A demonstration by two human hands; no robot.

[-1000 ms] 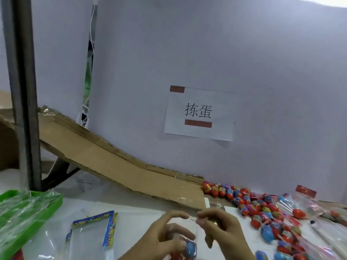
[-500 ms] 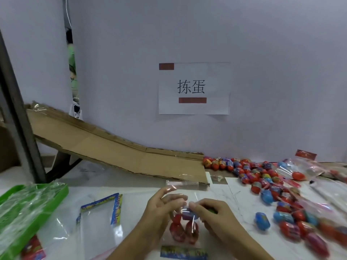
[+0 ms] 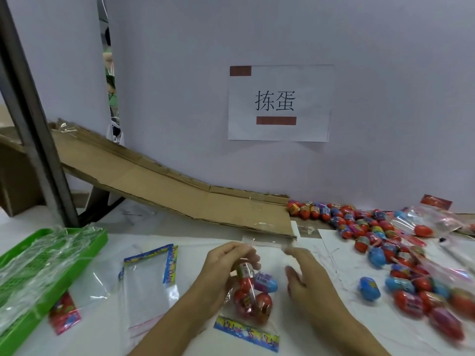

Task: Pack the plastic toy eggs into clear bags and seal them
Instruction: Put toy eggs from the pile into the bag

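Toy eggs (image 3: 253,295) inside clear bag (image 3: 246,314), gripped near its neck by left hand (image 3: 226,265). Right hand (image 3: 305,276) just beside bag, fingers loosely spread, blurred, holding nothing. Loose egg pile (image 3: 385,242) right of bag; empty bag (image 3: 147,286) left of it.

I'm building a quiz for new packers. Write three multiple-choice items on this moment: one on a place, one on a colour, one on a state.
1. Where is the loose egg pile?
A. right of the hands
B. in the tray
C. on the cardboard ramp

2. What colour is the tray?
A. red
B. green
C. blue

3. What does the left hand hold?
A. nothing
B. a pen
C. the filled bag

Key: 1 A, the eggs lie along the right of the table. 2 B, its rim is green. 3 C, its fingers pinch the bag by the top.
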